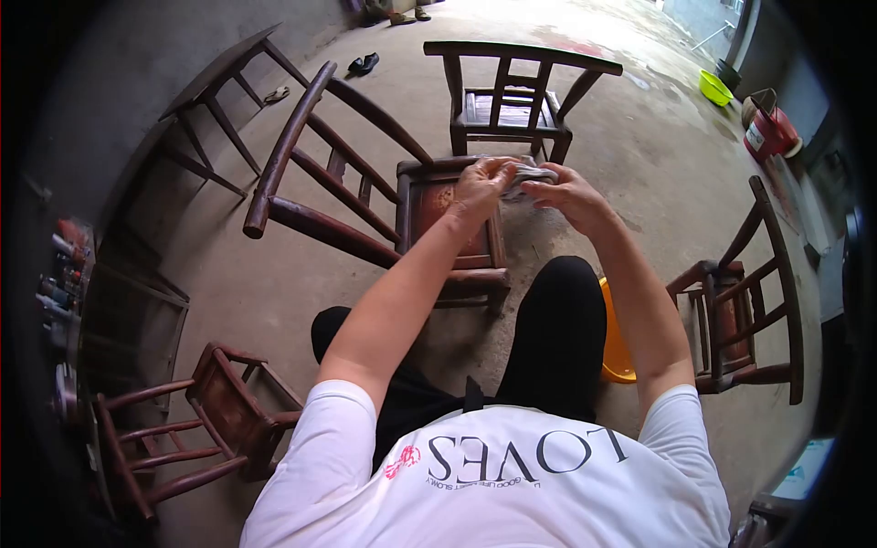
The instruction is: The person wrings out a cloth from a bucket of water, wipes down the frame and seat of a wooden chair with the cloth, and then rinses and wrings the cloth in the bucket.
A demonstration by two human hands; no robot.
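Observation:
Both my hands grip a crumpled greyish cloth [528, 181] in front of me. My left hand [481, 187] has its fingers closed on the cloth's left side, above the edge of a chair seat. On the other side my right hand [568, 194] curls its fingers round the cloth. Below and to the left stands a dark reddish-brown wooden chair [429, 215], its backrest toward the left and its seat panel partly hidden by my left hand and forearm. An orange basin [618, 340] shows in part beside my right knee, partly covered by my right forearm.
More wooden chairs stand around: one ahead [512, 108], one at the right [735, 310], one at the lower left [228, 411]. A dark table [219, 73] is by the left wall. A yellow-green basin [715, 89] and a red bucket [772, 132] sit at the far right.

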